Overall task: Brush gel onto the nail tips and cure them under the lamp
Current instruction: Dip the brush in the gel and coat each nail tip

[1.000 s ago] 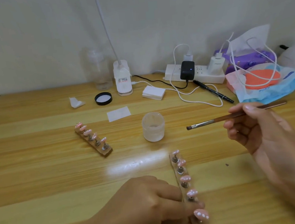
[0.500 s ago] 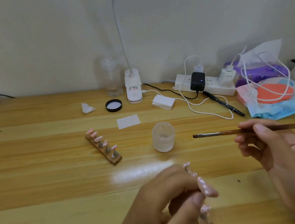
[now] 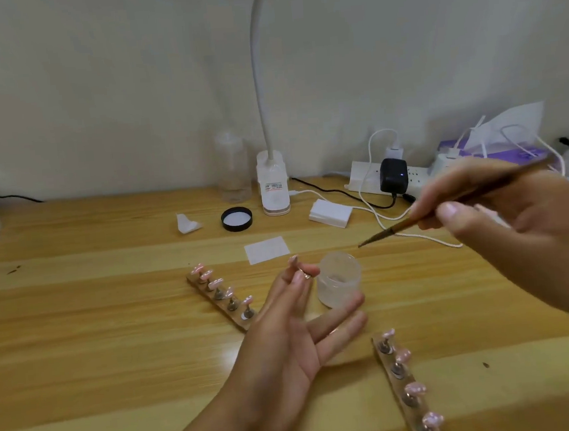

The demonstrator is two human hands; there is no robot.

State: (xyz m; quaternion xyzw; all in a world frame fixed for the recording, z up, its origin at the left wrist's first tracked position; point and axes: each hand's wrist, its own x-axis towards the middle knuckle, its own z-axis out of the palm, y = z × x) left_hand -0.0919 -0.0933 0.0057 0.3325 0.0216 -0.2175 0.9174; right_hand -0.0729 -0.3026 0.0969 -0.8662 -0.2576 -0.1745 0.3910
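Observation:
My left hand (image 3: pixel 296 327) pinches one pink nail tip (image 3: pixel 294 260) on its small metal stand between thumb and forefinger, lifted just left of the open frosted gel jar (image 3: pixel 339 279). The other fingers are spread. My right hand (image 3: pixel 518 229) grips a brown-handled brush (image 3: pixel 394 230), its bristle tip pointing down-left above the jar. Two wooden strips carry pink nail tips on stands: one (image 3: pixel 221 298) lies left of the hand, the other (image 3: pixel 408 390) lies at the lower right. The white gooseneck lamp (image 3: pixel 273 185) stands at the back by the wall.
The jar's black lid (image 3: pixel 237 218), a folded wipe (image 3: pixel 187 222), a white paper square (image 3: pixel 267 249) and a small white box (image 3: pixel 331 213) lie behind the jar. A clear bottle (image 3: pixel 234 171), a power strip (image 3: pixel 386 175) with chargers and cables, and a tissue pack (image 3: pixel 497 141) sit along the wall.
My left hand lifted a nail tip on its stand off the lower-right strip and carried it up beside the jar. My right hand swung the brush tip down toward the jar.

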